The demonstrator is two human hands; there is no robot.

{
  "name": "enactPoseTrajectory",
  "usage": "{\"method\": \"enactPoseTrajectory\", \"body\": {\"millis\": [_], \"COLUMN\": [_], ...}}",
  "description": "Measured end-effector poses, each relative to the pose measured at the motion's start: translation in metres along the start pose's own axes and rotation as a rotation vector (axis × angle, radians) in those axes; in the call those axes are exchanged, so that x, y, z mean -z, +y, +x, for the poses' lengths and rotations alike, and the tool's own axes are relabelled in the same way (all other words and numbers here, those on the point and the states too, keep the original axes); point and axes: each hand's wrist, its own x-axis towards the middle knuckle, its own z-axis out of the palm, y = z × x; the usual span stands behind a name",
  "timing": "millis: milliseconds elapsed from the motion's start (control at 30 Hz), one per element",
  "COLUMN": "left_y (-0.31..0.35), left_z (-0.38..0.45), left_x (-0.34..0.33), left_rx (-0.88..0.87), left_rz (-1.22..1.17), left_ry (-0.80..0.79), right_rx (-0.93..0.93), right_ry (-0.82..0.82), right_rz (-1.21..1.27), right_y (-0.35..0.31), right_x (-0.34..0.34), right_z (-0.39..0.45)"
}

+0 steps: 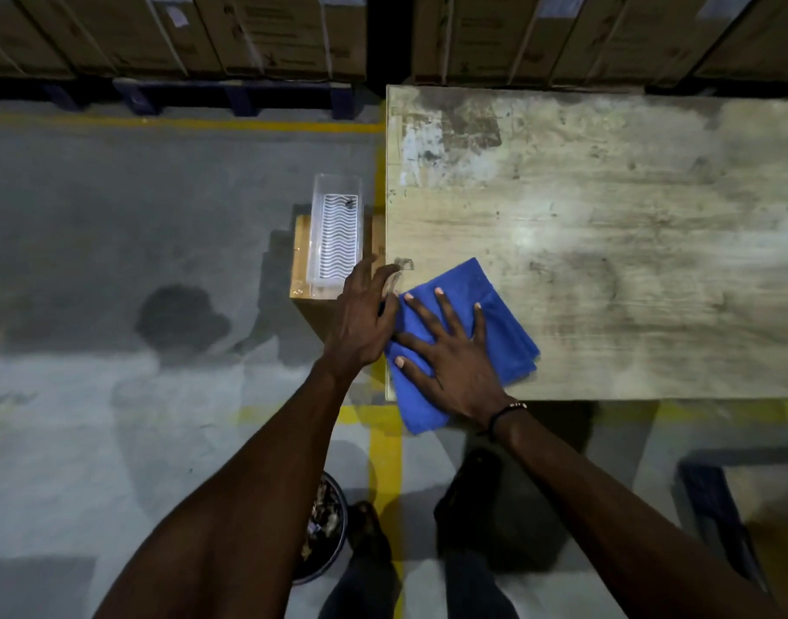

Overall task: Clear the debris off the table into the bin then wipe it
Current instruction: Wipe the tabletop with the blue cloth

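Bin on the floor at 6 o'clock, debris inside. Right hand flat, fingers spread on blue cloth at table near-left corner. Left hand open at the edge. Unwiped table runs 1–3 o'clock; right hand nearer.

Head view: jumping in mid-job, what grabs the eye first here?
The blue cloth at the table's near-left corner, pressed flat under the right hand, one end hanging over the edge. The left hand rests at the table's left edge beside it. The tabletop looks stained but free of debris; a bin of scraps stands on the floor below.
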Motion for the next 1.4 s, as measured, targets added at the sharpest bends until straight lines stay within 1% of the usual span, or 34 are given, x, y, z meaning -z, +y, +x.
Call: {"method": "enactPoseTrajectory", "body": {"millis": [133, 200, 267, 400, 500, 667, 800, 867, 967, 1067, 1133, 1233, 1333, 1400], "left_y": [0.003, 0.003, 0.005, 0.01, 0.005, 0.0, 0.01, 0.016, 0.024, 0.029, 0.03, 0.036, 0.042, 0.046], "left_z": [-0.002, -0.001, -0.001, -0.004, 0.002, 0.026, 0.047, 0.054, 0.052, 0.044, 0.039, 0.038, 0.037, 0.037], "left_x": [-0.007, -0.014, -0.02, -0.025, -0.019, -0.016, -0.022, -0.03, -0.046, -0.058, -0.062, -0.069, -0.076, -0.082], "left_rx": [-0.006, -0.024, -0.002, 0.015, -0.023, -0.137, -0.136, -0.121, -0.113, -0.101, -0.092, -0.064, -0.022, -0.033], "left_rz": [0.046, 0.087, 0.131, 0.143, 0.159, 0.259, 0.325, 0.333, 0.355, 0.386, 0.396, 0.409, 0.422, 0.425], "left_ry": [-0.018, -0.061, -0.113, -0.143, -0.15, -0.214, -0.25, -0.275, -0.286, -0.227, -0.191, -0.167, -0.13, -0.118], "right_rx": [0.007, 0.004, 0.002, -0.079, -0.109, 0.028, 0.173, 0.187, 0.088, -0.068, -0.189, -0.383, -0.461, -0.547], "right_ry": [-0.05, -0.074, -0.088, -0.097, -0.095, -0.109, -0.116, -0.111, -0.089, -0.057, -0.028, 0.057, 0.108, 0.14], "right_rz": [-0.045, -0.05, -0.058, -0.065, -0.059, -0.06, -0.083, -0.08, -0.073, -0.066, -0.059, -0.025, 0.008, 0.011], "right_y": [0.0, 0.002, 0.004, 0.014, 0.01, -0.007, 0.013, 0.033, 0.066, 0.084, 0.074, 0.047, 0.031, 0.035], "right_x": [0.004, 0.009, 0.013, 0.017, 0.014, 0.012, 0.011, 0.013, 0.019, 0.023, 0.018, 0.009, 0.005, 0.004], "right_z": [-0.035, -0.047, -0.06, -0.081, -0.078, -0.06, -0.073, -0.086, -0.103, -0.109, -0.103, -0.085, -0.079, -0.089]}}
